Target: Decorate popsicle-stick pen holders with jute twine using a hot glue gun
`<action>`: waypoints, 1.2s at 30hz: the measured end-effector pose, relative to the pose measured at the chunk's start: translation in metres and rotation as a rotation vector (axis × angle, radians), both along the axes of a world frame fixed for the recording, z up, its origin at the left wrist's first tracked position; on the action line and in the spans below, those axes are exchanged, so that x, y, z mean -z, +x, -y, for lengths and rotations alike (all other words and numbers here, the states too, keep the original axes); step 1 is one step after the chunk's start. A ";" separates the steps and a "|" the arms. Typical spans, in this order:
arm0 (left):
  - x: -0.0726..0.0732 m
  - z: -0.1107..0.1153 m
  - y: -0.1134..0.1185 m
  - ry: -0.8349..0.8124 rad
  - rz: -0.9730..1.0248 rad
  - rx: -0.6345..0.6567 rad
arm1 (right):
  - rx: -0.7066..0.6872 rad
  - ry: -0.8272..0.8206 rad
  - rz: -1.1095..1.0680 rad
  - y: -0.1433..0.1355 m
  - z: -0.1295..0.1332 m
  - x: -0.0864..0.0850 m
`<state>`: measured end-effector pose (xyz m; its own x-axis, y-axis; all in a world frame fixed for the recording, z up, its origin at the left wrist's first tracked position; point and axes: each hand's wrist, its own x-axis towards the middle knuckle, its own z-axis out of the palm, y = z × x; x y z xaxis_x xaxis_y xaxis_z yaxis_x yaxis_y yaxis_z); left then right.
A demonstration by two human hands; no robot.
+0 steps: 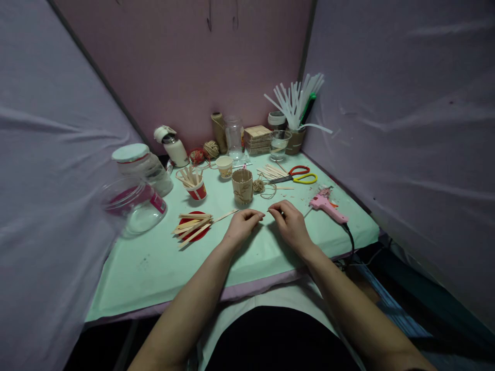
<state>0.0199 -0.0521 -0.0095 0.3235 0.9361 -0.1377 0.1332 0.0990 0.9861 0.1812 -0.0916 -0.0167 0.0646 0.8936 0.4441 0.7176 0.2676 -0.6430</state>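
My left hand [244, 224] and my right hand [288, 222] face each other low over the table, a small gap between their fingertips. Thumb and fingers of each are pinched together; anything between them is too small to make out. Just behind them stands a decorated brown cup [243, 188], with a small ball of twine [258, 186] at its right. To the left, flat wooden sticks [195, 224] lie piled on a red lid [204, 233]. One single stick [226, 215] points from the pile toward my left hand. A pink glue gun [328, 207] rests right of my right hand.
Scissors [297, 176] with red and yellow handles lie behind on the right. A red paper cup [198, 192] holds sticks. Clear plastic jars [147, 216] stand left. Along the back are a twine roll [219, 133], a water cup [279, 147] and white glue sticks [294, 103].
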 end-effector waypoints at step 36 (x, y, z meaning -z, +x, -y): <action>-0.001 -0.008 0.010 0.125 -0.097 -0.046 | 0.498 -0.289 0.498 0.132 0.029 0.001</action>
